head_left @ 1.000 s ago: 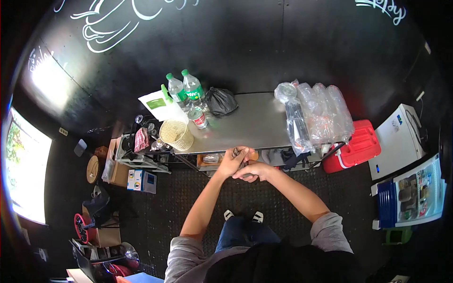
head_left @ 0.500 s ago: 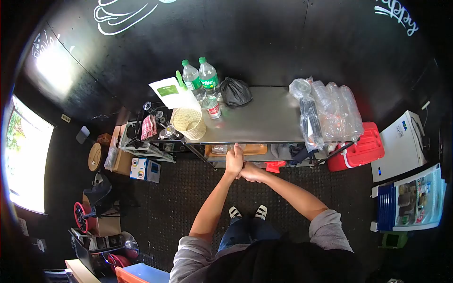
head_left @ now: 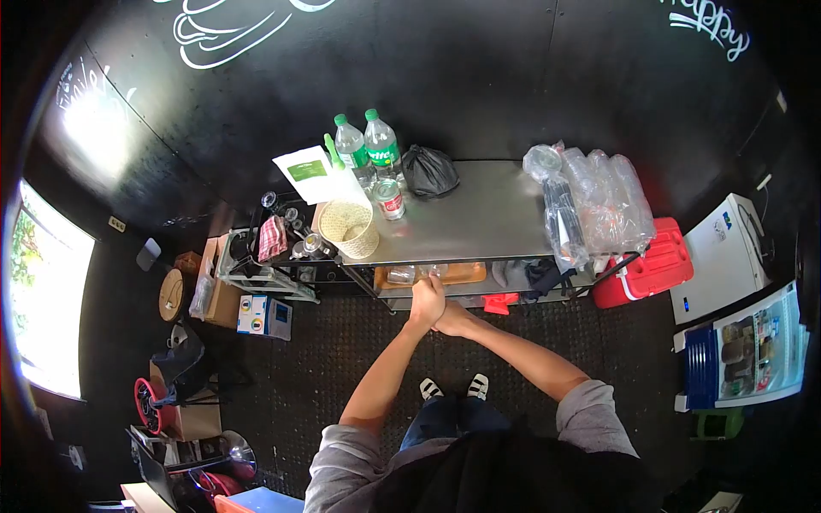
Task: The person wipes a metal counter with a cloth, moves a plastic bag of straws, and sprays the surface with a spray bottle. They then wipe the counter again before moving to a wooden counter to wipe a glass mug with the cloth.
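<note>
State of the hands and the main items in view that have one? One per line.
Left hand and right hand: together, touching
Two bottles: upright, capped
Can: upright
Black bag: bunched up
Basket: upright, open-topped
Red cooler: lid down

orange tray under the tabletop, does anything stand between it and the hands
From the front, nothing visible stands between the tray and the left hand or right hand; above, the tabletop overhangs it.

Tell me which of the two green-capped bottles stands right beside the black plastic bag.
The right-hand bottle. It stands between the other bottle and the black bag, with that other bottle on its left.
</note>
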Available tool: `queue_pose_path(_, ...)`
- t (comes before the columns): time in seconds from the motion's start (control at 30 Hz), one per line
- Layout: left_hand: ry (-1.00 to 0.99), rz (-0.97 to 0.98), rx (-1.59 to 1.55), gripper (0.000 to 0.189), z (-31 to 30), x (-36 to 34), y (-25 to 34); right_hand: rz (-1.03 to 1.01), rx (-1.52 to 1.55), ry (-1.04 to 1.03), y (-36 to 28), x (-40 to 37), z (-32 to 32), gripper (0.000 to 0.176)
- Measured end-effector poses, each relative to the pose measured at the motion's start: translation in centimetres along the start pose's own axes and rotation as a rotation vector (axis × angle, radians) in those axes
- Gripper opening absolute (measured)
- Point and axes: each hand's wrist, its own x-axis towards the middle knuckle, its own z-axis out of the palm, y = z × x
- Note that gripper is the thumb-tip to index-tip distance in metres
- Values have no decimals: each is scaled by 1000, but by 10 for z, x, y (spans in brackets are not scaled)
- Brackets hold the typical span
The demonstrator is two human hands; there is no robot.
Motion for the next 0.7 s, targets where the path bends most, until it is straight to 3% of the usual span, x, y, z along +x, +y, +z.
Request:
queue_pose_path(0.23,-15,48,39,48,-6,3,-5,8,-160,71,-9,0,4,24)
queue_pose_path(0.67,36,97,54,47,-20,3,-7,-26,-159,126,-3,15,20,28)
queue_pose_path(0.7,34,65,70,49,-22,4,-6,55,-200,93,-10,15,17,30)
